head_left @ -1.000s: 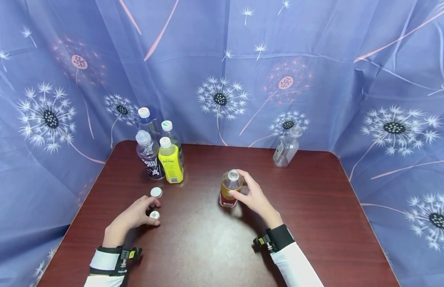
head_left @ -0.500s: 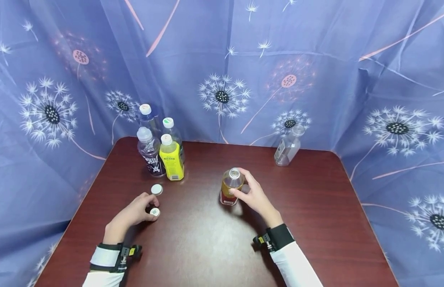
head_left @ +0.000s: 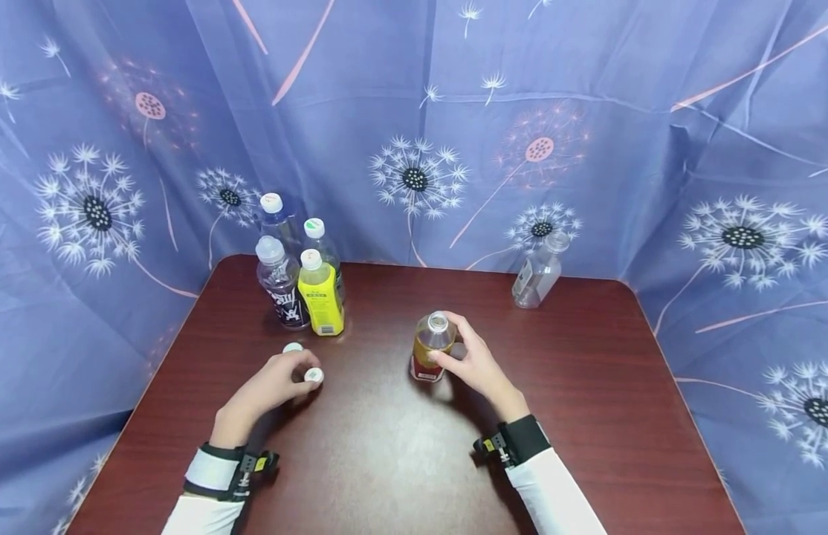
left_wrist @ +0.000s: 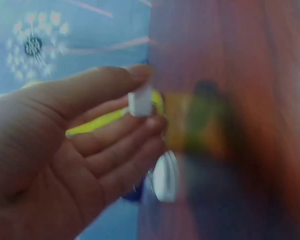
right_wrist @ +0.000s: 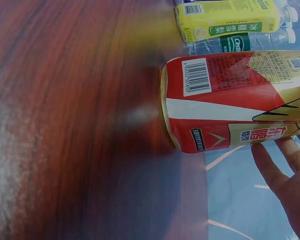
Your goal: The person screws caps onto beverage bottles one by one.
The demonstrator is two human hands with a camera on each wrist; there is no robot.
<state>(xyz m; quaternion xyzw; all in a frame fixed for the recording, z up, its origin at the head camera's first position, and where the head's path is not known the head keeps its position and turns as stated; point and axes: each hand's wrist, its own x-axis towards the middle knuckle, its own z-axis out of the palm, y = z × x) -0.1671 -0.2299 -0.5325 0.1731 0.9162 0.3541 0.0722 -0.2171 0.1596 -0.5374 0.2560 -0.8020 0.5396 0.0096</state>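
A small white bottle cap [head_left: 314, 375] is pinched between the thumb and fingers of my left hand [head_left: 270, 386], raised off the table. In the left wrist view the same cap [left_wrist: 141, 102] shows edge-on at the fingertips. A second, wider white cap [head_left: 293, 347] lies on the table just behind that hand, partly covered by it. My right hand [head_left: 477, 364] grips a red and gold drink bottle [head_left: 432, 345] from its right side. This bottle stands upright with a bare, uncapped mouth. Its printed label [right_wrist: 230, 100] fills much of the right wrist view.
Several capped bottles cluster at the back left, among them a yellow-labelled bottle [head_left: 322, 301] and a dark-labelled bottle [head_left: 283, 290]. At the back right stands a clear bottle [head_left: 539, 275]. A blue patterned curtain [head_left: 414, 111] hangs behind the brown table [head_left: 387, 461].
My left hand has picked the small cap up off the table and moved right and slightly away with it, partly covering the wider cap. The right hand and its bottle have stayed in place.
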